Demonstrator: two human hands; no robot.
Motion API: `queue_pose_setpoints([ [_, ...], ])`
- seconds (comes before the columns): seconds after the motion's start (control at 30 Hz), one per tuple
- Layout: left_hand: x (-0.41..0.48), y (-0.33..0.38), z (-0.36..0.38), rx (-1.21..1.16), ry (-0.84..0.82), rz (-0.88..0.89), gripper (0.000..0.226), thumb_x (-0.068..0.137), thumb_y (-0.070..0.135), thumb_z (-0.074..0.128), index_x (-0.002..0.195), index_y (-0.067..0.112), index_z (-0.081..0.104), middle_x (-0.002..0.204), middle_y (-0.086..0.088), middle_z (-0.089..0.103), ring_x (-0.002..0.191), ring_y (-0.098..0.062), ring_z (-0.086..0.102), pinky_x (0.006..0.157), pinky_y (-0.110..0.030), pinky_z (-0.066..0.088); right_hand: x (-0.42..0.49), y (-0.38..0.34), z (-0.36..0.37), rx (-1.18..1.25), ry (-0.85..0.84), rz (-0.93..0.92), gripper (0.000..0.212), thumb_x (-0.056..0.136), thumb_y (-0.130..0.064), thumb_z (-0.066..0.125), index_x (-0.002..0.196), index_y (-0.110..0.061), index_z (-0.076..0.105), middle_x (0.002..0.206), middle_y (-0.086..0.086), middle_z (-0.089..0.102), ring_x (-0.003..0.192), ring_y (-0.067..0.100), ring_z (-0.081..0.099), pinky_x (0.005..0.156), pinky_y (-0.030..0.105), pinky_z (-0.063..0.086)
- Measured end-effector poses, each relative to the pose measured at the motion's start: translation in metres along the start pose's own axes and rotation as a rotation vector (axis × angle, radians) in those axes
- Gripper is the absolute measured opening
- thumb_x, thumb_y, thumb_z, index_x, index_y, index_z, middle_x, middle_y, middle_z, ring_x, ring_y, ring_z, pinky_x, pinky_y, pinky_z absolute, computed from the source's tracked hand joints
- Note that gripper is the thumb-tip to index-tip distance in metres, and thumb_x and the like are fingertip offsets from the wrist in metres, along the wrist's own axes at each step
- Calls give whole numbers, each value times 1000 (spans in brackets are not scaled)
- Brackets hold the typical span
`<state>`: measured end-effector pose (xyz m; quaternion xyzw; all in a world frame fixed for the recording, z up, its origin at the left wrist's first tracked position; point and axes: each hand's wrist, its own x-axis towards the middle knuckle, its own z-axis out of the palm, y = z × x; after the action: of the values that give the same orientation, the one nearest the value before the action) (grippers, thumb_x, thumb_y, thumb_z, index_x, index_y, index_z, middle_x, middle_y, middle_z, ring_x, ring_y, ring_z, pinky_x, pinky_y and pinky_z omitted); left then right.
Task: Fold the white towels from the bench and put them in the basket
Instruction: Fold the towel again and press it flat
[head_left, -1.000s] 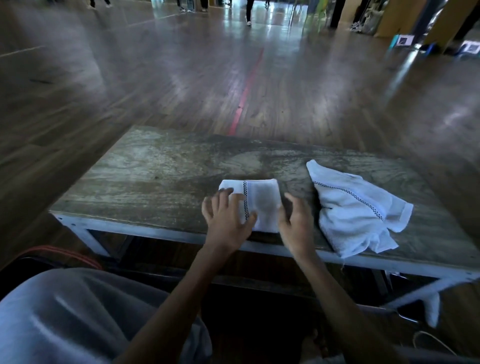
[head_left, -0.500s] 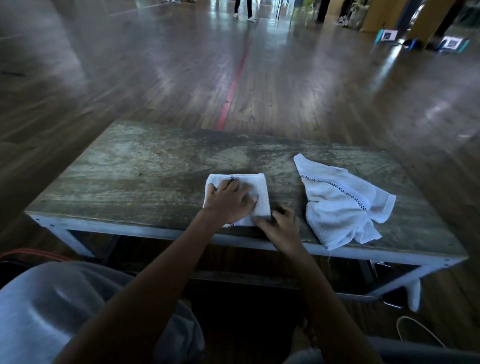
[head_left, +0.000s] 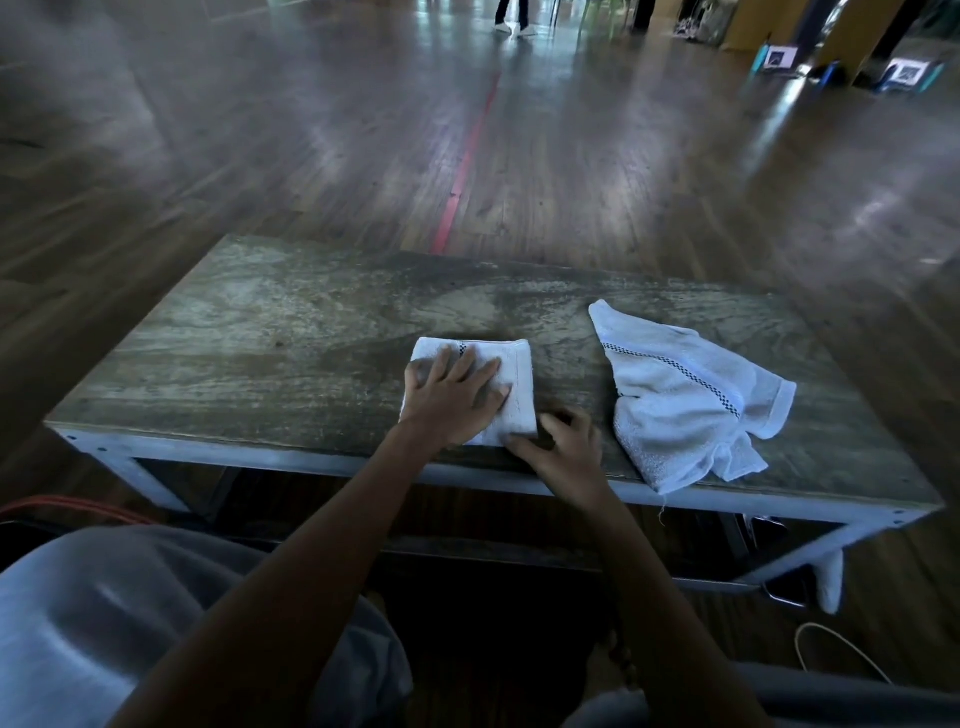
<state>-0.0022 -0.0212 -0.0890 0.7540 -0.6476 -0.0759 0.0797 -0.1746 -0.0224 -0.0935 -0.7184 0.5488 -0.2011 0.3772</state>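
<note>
Two white towels on worn wooden counter. Folded white rectangle, front edge: left hand presses it, fingers spread; right hand fingers pinch its near corner. Crumpled white towel, right end, unfolded. Basket unseen.

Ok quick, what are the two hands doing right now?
Left hand: open, pressing flat on the folded towel.
Right hand: curled at its near corner; grip cannot be told.

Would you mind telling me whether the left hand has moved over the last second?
Yes. Judged against the folded towel, the left hand has slid rightwards from its left edge to lie flat across its top.
</note>
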Motion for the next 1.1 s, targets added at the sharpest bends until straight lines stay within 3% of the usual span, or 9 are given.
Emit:
queue_pose_setpoints([
  [0.13, 2, 1, -1, 0, -15, -34, 56, 92, 61, 19, 145, 42, 13, 158, 8, 5, 146, -21, -1, 108, -61, 6, -2, 2, 2, -85, 47, -19, 46, 78, -48, 68, 84, -4, 61, 113, -4, 30, 118, 19, 30, 92, 22, 21],
  [0.27, 2, 3, -2, 2, -31, -39, 57, 91, 61, 20, 144, 41, 13, 158, 6, 4, 146, -22, -2, 107, -62, 6, -1, 0, 2, -32, 105, -10, 42, 70, -45, 75, 82, -12, 53, 107, 0, 36, 110, 18, 35, 97, 30, 33],
  [0.33, 3, 3, -2, -11, -37, -48, 58, 91, 63, 19, 145, 42, 12, 159, 8, 2, 146, -21, -4, 108, -61, 5, -1, -3, 0, 30, 108, 16, 40, 70, -46, 75, 89, -17, 55, 109, 0, 37, 112, 19, 36, 101, 36, 35],
  [0.53, 3, 3, -1, -32, -45, -51, 58, 91, 62, 19, 145, 42, 11, 159, 7, 0, 146, -20, -6, 109, -60, 2, -1, -11, -4, 135, 33, 104, 44, 77, -40, 72, 116, -26, 58, 131, 1, 29, 130, 22, 20, 110, 35, 19],
  [0.67, 3, 2, 2, -5, -23, -35, 58, 91, 62, 19, 145, 42, 11, 159, 7, 1, 146, -20, -4, 109, -60, 3, 0, -12, -3, 184, 35, 146, 38, 74, -39, 74, 106, -25, 60, 129, -1, 29, 130, 20, 21, 114, 41, 21],
  [0.77, 3, 1, 2, -8, -8, -34, 58, 91, 62, 18, 145, 42, 12, 159, 6, 2, 146, -20, -3, 109, -60, 4, -1, -10, -1, 98, 10, 89, 32, 77, -43, 70, 99, -21, 62, 123, -3, 29, 126, 20, 22, 110, 37, 22],
  [0.97, 2, 4, 2, 19, -1, -42, 57, 91, 61, 20, 144, 40, 12, 158, 6, 3, 146, -21, -2, 108, -62, 7, -2, 1, -1, -96, 23, -43, 38, 78, -47, 69, 87, -10, 64, 119, -1, 34, 118, 20, 30, 101, 29, 25],
  [1.1, 3, 6, 2, 35, 30, -72, 59, 90, 62, 22, 144, 38, 16, 158, 6, 7, 145, -21, 1, 107, -61, 7, -1, 6, 0, -154, 91, -84, 44, 71, -47, 75, 82, -11, 54, 105, -1, 38, 105, 18, 37, 94, 32, 36],
])
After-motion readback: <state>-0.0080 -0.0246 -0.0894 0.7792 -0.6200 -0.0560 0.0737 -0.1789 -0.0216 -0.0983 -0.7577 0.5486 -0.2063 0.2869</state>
